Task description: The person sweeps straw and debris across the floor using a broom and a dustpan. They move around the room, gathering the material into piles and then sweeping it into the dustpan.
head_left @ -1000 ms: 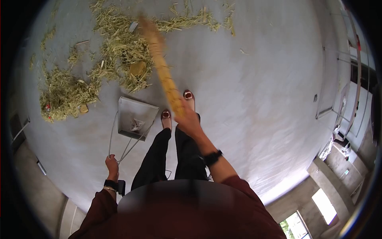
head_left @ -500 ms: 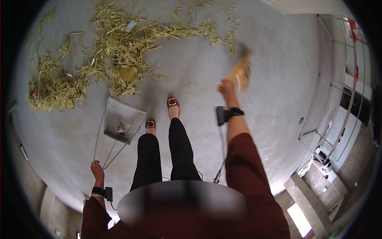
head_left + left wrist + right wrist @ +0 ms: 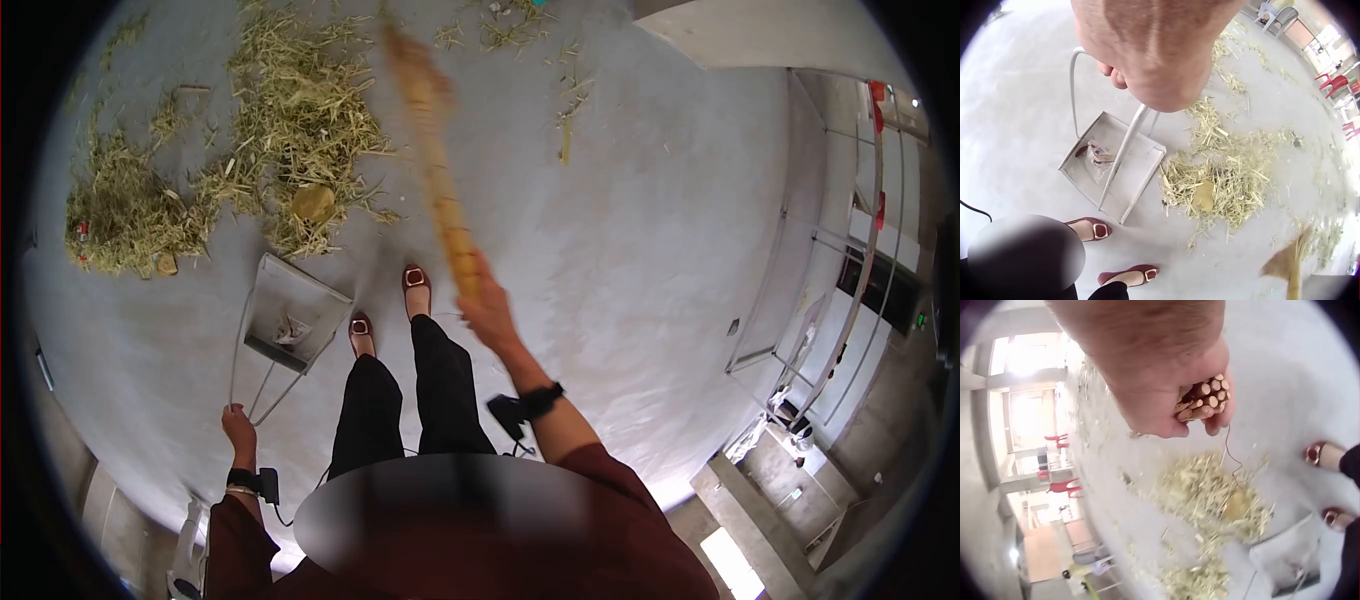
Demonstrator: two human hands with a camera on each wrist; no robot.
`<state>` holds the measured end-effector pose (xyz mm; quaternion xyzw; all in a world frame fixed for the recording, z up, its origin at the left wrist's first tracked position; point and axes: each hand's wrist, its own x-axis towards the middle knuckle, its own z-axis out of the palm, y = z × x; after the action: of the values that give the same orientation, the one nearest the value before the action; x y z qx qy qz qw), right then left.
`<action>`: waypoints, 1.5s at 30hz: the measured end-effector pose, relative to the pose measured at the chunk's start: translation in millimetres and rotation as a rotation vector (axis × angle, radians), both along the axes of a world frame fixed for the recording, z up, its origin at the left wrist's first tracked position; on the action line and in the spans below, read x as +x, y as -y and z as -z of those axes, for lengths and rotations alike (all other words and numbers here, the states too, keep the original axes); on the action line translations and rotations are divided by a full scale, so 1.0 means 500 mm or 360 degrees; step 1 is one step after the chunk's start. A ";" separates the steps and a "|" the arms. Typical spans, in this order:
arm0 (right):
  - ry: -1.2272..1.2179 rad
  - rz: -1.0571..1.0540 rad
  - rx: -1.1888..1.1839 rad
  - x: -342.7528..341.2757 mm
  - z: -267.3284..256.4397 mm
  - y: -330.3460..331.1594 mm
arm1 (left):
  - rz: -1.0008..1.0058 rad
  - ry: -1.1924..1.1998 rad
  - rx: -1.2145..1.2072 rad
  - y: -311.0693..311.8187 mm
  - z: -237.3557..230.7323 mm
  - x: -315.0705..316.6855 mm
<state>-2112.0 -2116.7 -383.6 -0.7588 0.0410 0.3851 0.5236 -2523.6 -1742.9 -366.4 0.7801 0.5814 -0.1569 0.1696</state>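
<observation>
My right hand (image 3: 490,315) grips the handle of a straw broom (image 3: 448,215), whose bristle end is blurred and points away over the floor, beside the straw. In the right wrist view, the cut stalk ends of the broom handle (image 3: 1210,400) stick out of the fist. Low on the left, my left hand (image 3: 238,428) holds the bent wire handle (image 3: 1124,150) of a grey dustpan (image 3: 312,292). The pan sits on the floor left of the feet, with crumpled litter (image 3: 291,330) inside. Ahead of it lies a heap of chopped straw (image 3: 300,130).
A flat yellowish round piece (image 3: 313,203) lies on the straw. Another straw pile (image 3: 135,220) is at the left, with a small red-and-white item (image 3: 82,233) at its edge. Thin straw wisps (image 3: 572,95) lie farther right. A metal frame (image 3: 785,300) stands at the right.
The broom swung out to the right, then came back left to the heap. The straw strip reaching right from the heap has mostly gone, leaving wisps. My left hand keeps holding the dustpan.
</observation>
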 end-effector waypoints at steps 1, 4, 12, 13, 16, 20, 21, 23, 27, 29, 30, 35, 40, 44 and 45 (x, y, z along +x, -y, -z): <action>0.0030 -0.0019 -0.0245 0.001 0.011 0.062 | 0.0044 0.0030 0.0019 -0.005 0.004 -0.004; -0.0027 0.0294 -0.0798 0.039 0.102 0.230 | 0.0045 0.0029 0.0049 -0.003 0.001 0.011; -0.0640 0.0863 -0.0357 0.164 0.371 0.192 | 0.0085 0.0026 0.0118 0.020 -0.006 0.017; -0.0086 0.0397 -0.0693 0.127 0.332 0.110 | 0.0046 0.0017 0.0117 0.017 -0.001 0.020; -0.0105 -0.0117 -0.0424 0.098 0.225 -0.040 | 0.0021 0.0013 0.0121 0.015 -0.001 0.033; 0.0016 -0.0443 -0.0070 0.108 0.114 -0.094 | 0.0049 -0.0008 0.0094 0.014 -0.001 0.045; 0.0189 -0.0512 -0.0167 0.100 0.086 -0.085 | 0.0047 0.0004 0.0102 0.012 0.001 0.051; 0.0367 -0.0478 -0.0337 0.062 0.054 -0.032 | 0.0041 0.0011 0.0124 0.019 -0.005 0.054; 0.0452 -0.0016 -0.0962 0.024 0.103 0.152 | 0.0030 -0.0068 0.0123 0.010 -0.004 0.045; 0.0323 0.0117 -0.1331 0.027 0.219 0.272 | 0.0018 -0.0013 0.0115 0.009 -0.001 0.031; 0.0253 0.0091 -0.1467 0.045 0.243 0.304 | 0.0007 -0.0025 0.0115 0.011 -0.001 0.021; 0.0187 -0.0464 -0.1471 0.015 0.279 0.162 | -0.0068 -0.0055 0.0115 0.015 -0.012 0.049; 0.0518 -0.0906 -0.0870 0.067 0.180 0.053 | 0.0029 -0.0035 0.0148 0.013 -0.014 0.044; 0.0554 -0.0656 -0.0728 0.022 0.109 0.077 | -0.0001 -0.0030 0.0099 0.020 -0.015 0.060; 0.0450 -0.0512 -0.0859 0.015 0.106 0.108 | -0.0012 -0.0014 0.0098 0.019 -0.009 0.062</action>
<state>-2104.3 -2170.7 -436.7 -0.9126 -0.0516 0.3291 0.2369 -2492.7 -1752.4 -362.1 0.7820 0.5897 -0.1417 0.1436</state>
